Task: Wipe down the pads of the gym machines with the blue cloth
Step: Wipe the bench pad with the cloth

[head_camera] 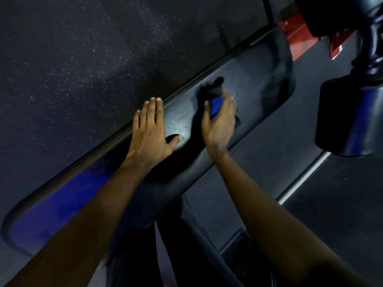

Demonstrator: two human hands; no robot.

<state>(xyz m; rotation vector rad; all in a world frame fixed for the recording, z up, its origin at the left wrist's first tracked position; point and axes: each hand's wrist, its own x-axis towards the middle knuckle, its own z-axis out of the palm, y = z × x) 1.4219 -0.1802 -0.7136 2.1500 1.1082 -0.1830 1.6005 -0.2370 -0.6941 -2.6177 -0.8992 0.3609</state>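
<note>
A long black bench pad (255, 65) runs diagonally from the lower left to the upper right of the head view. My right hand (219, 123) grips the bunched blue cloth (215, 104) and holds it against the pad's middle; the cloth's far end looks dark and blurred. My left hand (150, 129) lies flat on the pad's left edge with straight fingers and the thumb spread out. A damp, shiny patch shows on the pad between my two hands.
Dark speckled rubber floor (83, 59) fills the left side. A black roller pad (350, 119) on a dark machine post stands at the right. Red frame parts (298, 32) sit beyond the pad's far end. A white floor line (304, 177) crosses the lower right.
</note>
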